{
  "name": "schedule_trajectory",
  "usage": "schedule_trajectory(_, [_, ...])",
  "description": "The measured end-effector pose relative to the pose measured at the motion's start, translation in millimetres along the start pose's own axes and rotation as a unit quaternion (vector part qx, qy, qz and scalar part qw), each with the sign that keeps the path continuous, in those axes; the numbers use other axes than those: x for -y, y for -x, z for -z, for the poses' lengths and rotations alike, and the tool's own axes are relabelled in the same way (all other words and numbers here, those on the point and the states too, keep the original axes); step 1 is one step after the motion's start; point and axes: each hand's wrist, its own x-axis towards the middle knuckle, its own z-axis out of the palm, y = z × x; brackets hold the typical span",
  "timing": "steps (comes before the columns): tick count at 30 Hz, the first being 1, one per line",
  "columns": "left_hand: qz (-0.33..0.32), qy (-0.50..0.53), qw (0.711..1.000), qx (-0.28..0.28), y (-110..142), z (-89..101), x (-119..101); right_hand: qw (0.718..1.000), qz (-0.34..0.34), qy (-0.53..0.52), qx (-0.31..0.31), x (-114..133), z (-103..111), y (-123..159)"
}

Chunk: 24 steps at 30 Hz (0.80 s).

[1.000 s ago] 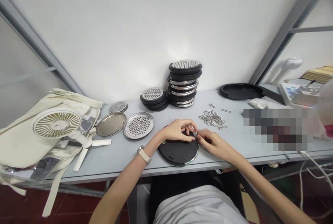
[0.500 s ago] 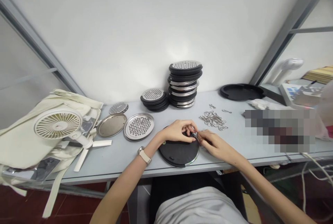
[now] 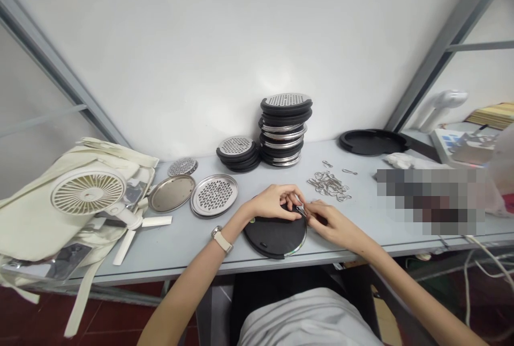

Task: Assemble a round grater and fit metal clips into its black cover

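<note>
A round black disc (image 3: 273, 236) with a shiny metal rim lies flat on the grey table near its front edge. My left hand (image 3: 275, 201) rests on the disc's far edge with fingers curled and pinched. My right hand (image 3: 327, 221) meets it from the right, its fingers pinched on a small metal clip (image 3: 302, 210) at the disc's rim. A heap of loose metal clips (image 3: 328, 184) lies just beyond my right hand.
A tall stack of black-and-metal discs (image 3: 285, 127) and a lower stack (image 3: 237, 152) stand by the wall. Perforated metal plates (image 3: 214, 194) and a plain one (image 3: 172, 192) lie left. A white fan (image 3: 89, 192) on a cloth bag fills the left end. A black tray (image 3: 371, 141) sits far right.
Both hands stay on the disc's rim; only the fingers shift slightly around the small clip.
</note>
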Motion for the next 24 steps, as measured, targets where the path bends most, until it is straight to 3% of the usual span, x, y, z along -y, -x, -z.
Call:
schedule_trajectory(13, [0.013,0.041,0.999,0.009,0.6,0.1,0.9,1.000,0.006,0.000,-0.008,1.8,-0.9,0.2])
schedule_trajectory(24, [0.014,0.017,1.000,0.012,-0.3,1.0,-0.3,1.000,-0.001,-0.007,-0.011,4.4,-0.1,-0.5])
